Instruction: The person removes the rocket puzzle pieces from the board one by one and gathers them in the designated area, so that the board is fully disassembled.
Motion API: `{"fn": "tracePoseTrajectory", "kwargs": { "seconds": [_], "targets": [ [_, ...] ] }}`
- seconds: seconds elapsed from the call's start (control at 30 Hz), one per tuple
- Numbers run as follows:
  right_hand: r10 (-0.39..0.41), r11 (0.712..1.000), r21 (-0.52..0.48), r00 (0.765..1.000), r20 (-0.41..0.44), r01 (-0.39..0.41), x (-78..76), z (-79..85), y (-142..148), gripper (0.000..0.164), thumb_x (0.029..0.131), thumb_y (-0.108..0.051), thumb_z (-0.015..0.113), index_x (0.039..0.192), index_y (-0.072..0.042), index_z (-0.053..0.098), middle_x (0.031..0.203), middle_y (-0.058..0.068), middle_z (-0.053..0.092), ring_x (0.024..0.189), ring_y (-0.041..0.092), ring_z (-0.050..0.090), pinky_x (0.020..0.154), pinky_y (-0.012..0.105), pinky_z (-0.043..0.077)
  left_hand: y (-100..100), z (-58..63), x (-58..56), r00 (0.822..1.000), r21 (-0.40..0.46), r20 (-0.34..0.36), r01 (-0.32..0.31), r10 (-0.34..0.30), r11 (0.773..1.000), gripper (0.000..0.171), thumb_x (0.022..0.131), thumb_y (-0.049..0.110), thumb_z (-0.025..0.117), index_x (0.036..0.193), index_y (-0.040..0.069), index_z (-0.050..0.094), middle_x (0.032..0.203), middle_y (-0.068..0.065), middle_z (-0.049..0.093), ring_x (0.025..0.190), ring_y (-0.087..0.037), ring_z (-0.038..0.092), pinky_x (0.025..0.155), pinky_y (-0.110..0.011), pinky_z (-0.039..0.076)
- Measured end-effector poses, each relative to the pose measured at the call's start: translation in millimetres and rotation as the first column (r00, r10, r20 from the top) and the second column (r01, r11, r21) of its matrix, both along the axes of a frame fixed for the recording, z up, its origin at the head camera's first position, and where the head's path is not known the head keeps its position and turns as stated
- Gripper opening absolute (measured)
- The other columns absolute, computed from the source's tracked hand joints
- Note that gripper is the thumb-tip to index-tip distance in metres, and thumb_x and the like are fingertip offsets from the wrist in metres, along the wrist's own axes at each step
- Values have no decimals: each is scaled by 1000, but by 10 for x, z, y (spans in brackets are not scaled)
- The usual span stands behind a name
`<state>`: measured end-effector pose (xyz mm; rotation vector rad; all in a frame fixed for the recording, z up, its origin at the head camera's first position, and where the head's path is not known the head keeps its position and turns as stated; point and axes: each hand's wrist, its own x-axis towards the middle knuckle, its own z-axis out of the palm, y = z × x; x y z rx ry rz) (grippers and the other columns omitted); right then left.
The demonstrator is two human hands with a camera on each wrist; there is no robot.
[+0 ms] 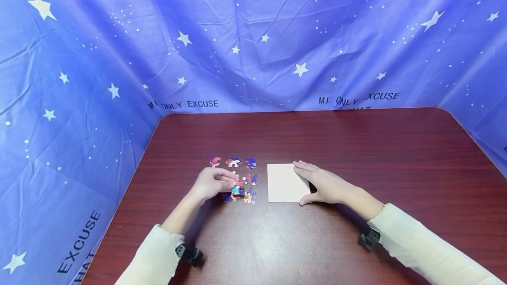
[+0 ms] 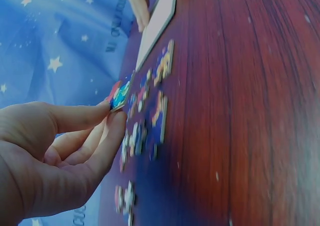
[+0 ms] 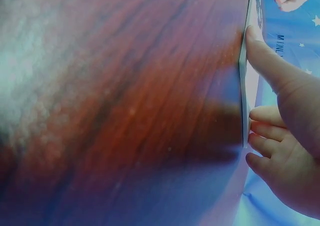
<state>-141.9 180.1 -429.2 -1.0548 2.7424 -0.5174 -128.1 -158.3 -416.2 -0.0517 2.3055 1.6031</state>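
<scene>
Head view, nearest first: two cream sleeves [image 1: 154,256] come in from the bottom edge, each with a small black wrist camera [image 1: 189,254] strapped below it, over a dark red wooden table [image 1: 356,153]; just beyond, the left hand [image 1: 211,183] has its fingers curled and pinches a single puzzle piece [image 1: 236,184] between thumb and forefinger, raised just above the loose puzzle pieces [image 1: 250,163] that lie in a rough grid on the table; in the left wrist view that pinched piece [image 2: 119,95] stands tilted at the fingertips [image 2: 116,120], clear of the pieces beneath. Just beside the grid, to its right, a white board [image 1: 283,182] lies flat; the right hand [image 1: 325,184] rests at its right edge, fingers fairly straight along the far corner and thumb at the near corner, steadying rather than lifting it. Farthest back, a blue star-printed cloth [image 1: 253,34] walls in the table.
</scene>
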Motion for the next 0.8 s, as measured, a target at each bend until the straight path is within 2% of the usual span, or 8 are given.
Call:
{"fn": "tracePoseTrajectory", "kwargs": {
  "seconds": [0.33,0.5,0.6,0.67,0.73,0.8],
  "targets": [
    [0,1000,-8,1000,-14,-1,11,0,-2,92,72,-43,80,141,4,42,152,20,38,141,36,36,111,49,36,-347,-29,81,999,-14,30,-26,27,1000,24,81,-5,67,104,-13,66,89,-19,74,72,-5,67,73,-28,59],
    [4,1000,-12,1000,-24,-4,14,4,-3,92,71,-43,81,140,5,42,151,21,39,140,36,37,110,49,36,-452,-22,134,999,-119,22,-37,39,992,22,79,-7,65,100,-12,67,85,-18,74,69,-5,64,68,-23,57],
    [3,1000,-14,1000,-15,-4,9,2,-6,92,72,-42,81,141,5,42,151,21,38,141,36,36,111,49,35,-483,-14,158,999,-248,-12,-47,46,968,19,78,-7,65,96,-7,70,82,-15,74,66,-4,62,64,-20,53],
    [6,1000,-17,1000,-16,-6,6,3,-7,92,72,-42,81,141,5,42,151,21,38,141,37,36,111,49,35,-494,-8,164,998,-334,-49,-50,35,941,17,77,-4,65,93,-3,72,81,-14,74,64,-4,61,62,-20,50],
    [2,1000,-20,1000,-13,-3,5,4,-10,91,72,-41,81,141,5,42,151,21,38,141,36,36,111,49,35,-496,-6,162,996,-392,-84,-64,34,918,15,77,-3,66,90,1,73,80,-12,74,63,-3,60,59,-20,47],
    [1,1000,-24,1000,-14,-1,4,3,-12,91,72,-41,81,141,5,42,151,21,39,140,36,37,111,49,35,-494,-3,155,993,-416,-110,-73,29,906,15,77,-2,66,89,1,73,80,-12,74,62,-3,59,57,-20,46]
  ]
}}
